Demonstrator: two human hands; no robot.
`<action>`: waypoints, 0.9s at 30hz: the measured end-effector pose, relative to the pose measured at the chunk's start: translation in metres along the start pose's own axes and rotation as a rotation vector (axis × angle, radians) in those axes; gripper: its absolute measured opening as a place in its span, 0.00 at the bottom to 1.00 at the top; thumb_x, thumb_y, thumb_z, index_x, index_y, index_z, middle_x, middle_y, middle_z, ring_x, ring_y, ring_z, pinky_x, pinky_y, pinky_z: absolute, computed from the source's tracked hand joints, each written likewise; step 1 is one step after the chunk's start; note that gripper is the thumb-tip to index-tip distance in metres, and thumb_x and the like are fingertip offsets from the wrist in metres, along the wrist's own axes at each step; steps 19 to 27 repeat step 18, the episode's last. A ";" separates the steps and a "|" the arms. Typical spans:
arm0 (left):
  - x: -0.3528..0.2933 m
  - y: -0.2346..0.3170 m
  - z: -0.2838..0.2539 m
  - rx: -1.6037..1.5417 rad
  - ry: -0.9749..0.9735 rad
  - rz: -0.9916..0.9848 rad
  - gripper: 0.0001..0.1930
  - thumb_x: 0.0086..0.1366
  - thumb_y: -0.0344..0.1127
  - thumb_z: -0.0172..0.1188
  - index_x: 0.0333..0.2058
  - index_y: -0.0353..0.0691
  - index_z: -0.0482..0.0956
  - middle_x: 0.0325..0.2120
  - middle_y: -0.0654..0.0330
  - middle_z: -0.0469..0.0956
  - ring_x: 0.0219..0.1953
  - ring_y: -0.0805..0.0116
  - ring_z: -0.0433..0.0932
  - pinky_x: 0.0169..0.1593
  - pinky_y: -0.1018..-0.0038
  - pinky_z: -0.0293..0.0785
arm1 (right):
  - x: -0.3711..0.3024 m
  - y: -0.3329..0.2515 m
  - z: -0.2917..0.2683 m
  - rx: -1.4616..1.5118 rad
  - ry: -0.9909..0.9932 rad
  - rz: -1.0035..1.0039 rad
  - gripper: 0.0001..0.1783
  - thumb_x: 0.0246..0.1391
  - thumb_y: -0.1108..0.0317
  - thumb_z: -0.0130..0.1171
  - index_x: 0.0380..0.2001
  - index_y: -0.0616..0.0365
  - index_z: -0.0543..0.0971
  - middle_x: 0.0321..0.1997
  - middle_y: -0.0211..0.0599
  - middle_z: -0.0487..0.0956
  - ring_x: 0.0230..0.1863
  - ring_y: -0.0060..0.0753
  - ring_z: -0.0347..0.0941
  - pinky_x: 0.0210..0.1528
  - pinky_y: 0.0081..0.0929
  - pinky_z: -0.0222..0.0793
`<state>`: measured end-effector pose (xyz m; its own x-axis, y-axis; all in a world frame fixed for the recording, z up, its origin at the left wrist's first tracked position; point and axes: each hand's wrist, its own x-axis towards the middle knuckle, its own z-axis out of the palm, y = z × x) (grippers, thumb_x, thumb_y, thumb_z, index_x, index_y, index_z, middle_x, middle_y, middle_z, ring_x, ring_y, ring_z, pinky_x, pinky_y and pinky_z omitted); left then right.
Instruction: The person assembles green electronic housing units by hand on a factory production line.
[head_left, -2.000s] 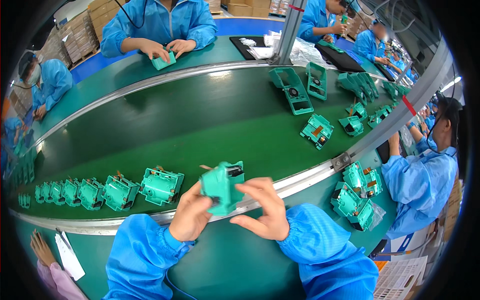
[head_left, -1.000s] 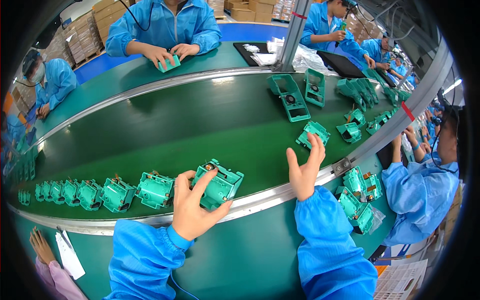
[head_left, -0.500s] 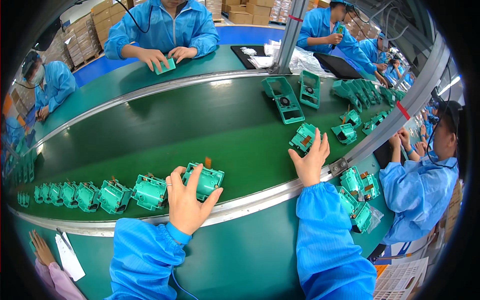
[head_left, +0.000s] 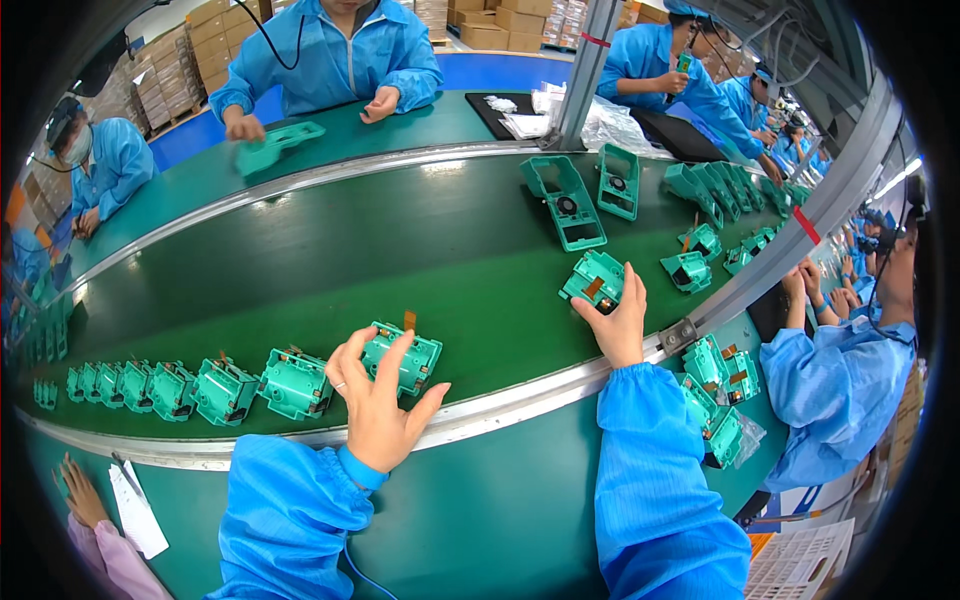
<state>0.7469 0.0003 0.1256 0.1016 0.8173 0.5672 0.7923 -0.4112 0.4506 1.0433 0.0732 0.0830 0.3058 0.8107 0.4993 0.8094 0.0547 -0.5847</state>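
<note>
My left hand is over a green plastic housing with an orange ribbon cable standing up from it. Its fingers are spread, and the thumb stands off the housing's right side. Farther right, my right hand has its thumb and fingers around another green plastic housing, which shows an orange ribbon on top. The palm side and exact contact are partly hidden. Left of my left hand, a row of similar green housings runs along the near edge of the green belt.
Larger green casings lie beyond my right hand. A metal post slants up beside the belt rail. More housings sit on the right tabletop. Co-workers in blue work around; a pink-sleeved person's hand is at lower left.
My left thumb has come away from its housing. The right fingers have drawn together around theirs, which has turned slightly. Parts on the belt have shifted slightly left. The person opposite now handles a larger green casing.
</note>
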 end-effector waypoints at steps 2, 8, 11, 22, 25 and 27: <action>-0.002 -0.002 -0.002 -0.023 0.005 0.034 0.29 0.42 0.36 0.66 0.46 0.41 0.69 0.48 0.48 0.57 0.49 0.51 0.54 0.51 0.59 0.51 | -0.004 -0.019 -0.004 0.065 -0.012 0.058 0.47 0.36 0.56 0.67 0.56 0.65 0.55 0.49 0.51 0.60 0.52 0.50 0.59 0.52 0.35 0.58; -0.005 -0.006 0.000 -0.078 0.032 0.116 0.24 0.43 0.34 0.64 0.42 0.42 0.72 0.46 0.50 0.60 0.47 0.52 0.56 0.48 0.61 0.54 | -0.021 -0.061 -0.010 0.034 -0.238 0.119 0.46 0.37 0.50 0.65 0.55 0.64 0.56 0.42 0.48 0.67 0.38 0.42 0.68 0.38 0.33 0.66; -0.005 -0.002 0.001 -0.150 0.064 0.156 0.21 0.43 0.31 0.63 0.40 0.41 0.73 0.42 0.52 0.64 0.44 0.54 0.60 0.45 0.63 0.58 | -0.030 -0.066 -0.008 0.047 -0.213 -0.004 0.41 0.38 0.53 0.65 0.52 0.64 0.62 0.32 0.45 0.71 0.29 0.38 0.70 0.31 0.31 0.67; -0.007 -0.002 0.006 -0.429 0.004 0.327 0.16 0.43 0.22 0.60 0.35 0.37 0.76 0.29 0.56 0.70 0.26 0.61 0.69 0.30 0.72 0.67 | -0.031 -0.078 -0.002 0.204 -0.052 -0.279 0.30 0.40 0.63 0.65 0.48 0.59 0.68 0.26 0.39 0.73 0.29 0.30 0.69 0.33 0.25 0.66; -0.007 -0.002 0.006 -0.429 0.004 0.327 0.16 0.43 0.22 0.60 0.35 0.37 0.76 0.29 0.56 0.70 0.26 0.61 0.69 0.30 0.72 0.67 | -0.031 -0.078 -0.002 0.204 -0.052 -0.279 0.30 0.40 0.63 0.65 0.48 0.59 0.68 0.26 0.39 0.73 0.29 0.30 0.69 0.33 0.25 0.66; -0.007 -0.002 0.006 -0.429 0.004 0.327 0.16 0.43 0.22 0.60 0.35 0.37 0.76 0.29 0.56 0.70 0.26 0.61 0.69 0.30 0.72 0.67 | -0.031 -0.078 -0.002 0.204 -0.052 -0.279 0.30 0.40 0.63 0.65 0.48 0.59 0.68 0.26 0.39 0.73 0.29 0.30 0.69 0.33 0.25 0.66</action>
